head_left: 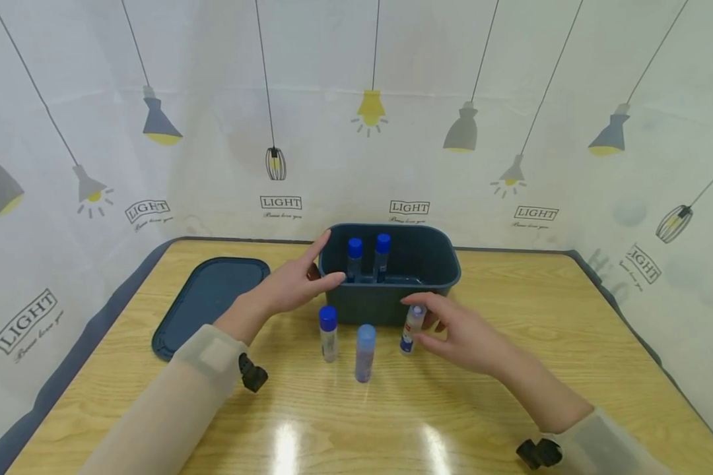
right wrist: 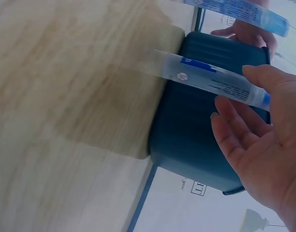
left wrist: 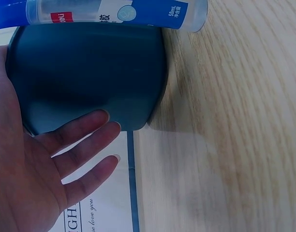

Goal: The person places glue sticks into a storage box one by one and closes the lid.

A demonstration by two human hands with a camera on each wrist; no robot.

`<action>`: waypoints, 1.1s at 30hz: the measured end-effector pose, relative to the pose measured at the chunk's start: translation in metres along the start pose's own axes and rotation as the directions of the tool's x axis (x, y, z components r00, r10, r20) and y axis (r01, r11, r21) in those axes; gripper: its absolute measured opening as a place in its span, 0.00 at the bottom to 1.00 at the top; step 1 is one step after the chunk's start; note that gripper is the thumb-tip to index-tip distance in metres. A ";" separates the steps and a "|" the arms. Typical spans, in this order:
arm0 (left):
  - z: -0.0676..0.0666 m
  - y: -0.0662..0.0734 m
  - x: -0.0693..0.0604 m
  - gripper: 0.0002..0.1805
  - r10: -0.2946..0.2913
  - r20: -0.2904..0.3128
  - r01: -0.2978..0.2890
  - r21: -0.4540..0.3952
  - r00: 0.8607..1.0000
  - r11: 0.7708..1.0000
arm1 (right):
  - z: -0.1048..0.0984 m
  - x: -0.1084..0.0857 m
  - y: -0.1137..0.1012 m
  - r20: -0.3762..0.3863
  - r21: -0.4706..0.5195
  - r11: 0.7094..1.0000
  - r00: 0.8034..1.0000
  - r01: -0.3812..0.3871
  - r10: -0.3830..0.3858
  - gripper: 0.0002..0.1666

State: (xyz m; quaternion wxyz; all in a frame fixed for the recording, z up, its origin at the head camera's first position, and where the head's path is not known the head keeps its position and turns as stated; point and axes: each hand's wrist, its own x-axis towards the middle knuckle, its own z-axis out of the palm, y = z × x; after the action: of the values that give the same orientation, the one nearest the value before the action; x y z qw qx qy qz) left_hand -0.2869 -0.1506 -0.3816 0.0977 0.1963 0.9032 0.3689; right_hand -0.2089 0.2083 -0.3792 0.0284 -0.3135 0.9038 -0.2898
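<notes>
My left hand is at the left end of the dark blue bin, its fingers spread along the side and rim. Over in the left wrist view, three of those fingers extend beside the bin's wall. With thumb and fingers on either side, my right hand holds a clear glue bottle near its top, before the bin's front right. Two more glue bottles stand in front of the bin, one with a dark blue cap and one with a light blue cap. Inside the bin, two blue-capped glue bottles stand upright at the left.
A dark blue lid lies on the wooden table left of the bin. Behind the table hangs a white backdrop printed with lamps.
</notes>
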 end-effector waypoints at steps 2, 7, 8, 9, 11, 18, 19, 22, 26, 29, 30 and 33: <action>0.000 0.000 0.000 0.56 0.001 0.001 -0.001 0.000 1.000 1.000 | 0.002 0.000 0.002 0.000 -0.003 1.000 1.000 0.004 -0.004 0.36; -0.001 0.000 0.001 0.56 -0.002 0.004 0.002 0.000 1.000 1.000 | 0.006 0.000 0.004 -0.018 -0.021 0.999 0.999 0.029 -0.029 0.37; -0.001 0.000 0.001 0.56 -0.003 0.005 0.003 -0.001 1.000 1.000 | 0.006 0.000 0.005 -0.024 -0.026 0.999 0.999 0.034 -0.035 0.37; -0.001 0.000 0.001 0.56 -0.003 0.005 0.003 0.000 1.000 1.000 | 0.007 0.000 0.005 -0.032 -0.031 0.999 0.999 0.040 -0.041 0.37; -0.001 0.000 0.000 0.56 -0.005 0.004 0.005 0.002 1.000 1.000 | 0.008 -0.001 0.004 -0.049 -0.044 0.998 0.997 0.050 -0.052 0.36; 0.001 0.000 0.000 0.56 -0.001 0.000 0.001 0.009 1.000 1.000 | 0.011 -0.006 0.002 -0.126 -0.045 0.997 0.989 0.069 -0.074 0.37; 0.001 0.000 -0.001 0.56 -0.001 -0.001 0.001 0.009 1.000 1.000 | 0.011 -0.007 0.001 -0.142 -0.039 0.997 0.987 0.074 -0.079 0.36; 0.001 0.000 -0.001 0.56 -0.001 -0.002 0.001 0.005 1.000 1.000 | 0.010 -0.010 -0.001 -0.187 -0.023 0.995 0.977 0.100 -0.102 0.33; 0.001 0.001 -0.002 0.56 -0.001 -0.002 0.001 0.005 1.000 1.000 | 0.008 -0.012 -0.003 -0.226 -0.012 0.993 0.967 0.120 -0.120 0.32; 0.001 0.001 -0.002 0.55 -0.001 -0.004 0.001 0.007 1.000 1.000 | 0.006 -0.014 -0.004 -0.241 -0.004 0.992 0.962 0.129 -0.126 0.33; 0.001 0.001 -0.002 0.55 0.000 -0.004 0.000 0.007 1.000 1.000 | 0.005 -0.015 -0.005 -0.245 -0.002 0.991 0.960 0.136 -0.132 0.34; 0.002 0.001 -0.001 0.55 0.001 -0.007 -0.001 0.005 1.000 1.000 | 0.002 -0.017 -0.006 -0.269 -0.004 0.988 0.951 0.155 -0.150 0.35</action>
State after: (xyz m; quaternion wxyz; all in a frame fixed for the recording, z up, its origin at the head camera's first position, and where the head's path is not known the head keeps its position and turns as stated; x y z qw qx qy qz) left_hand -0.2850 -0.1496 -0.3823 0.0938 0.1958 0.9044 0.3674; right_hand -0.1912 0.2134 -0.3804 -0.1143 -0.3399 0.8699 -0.3386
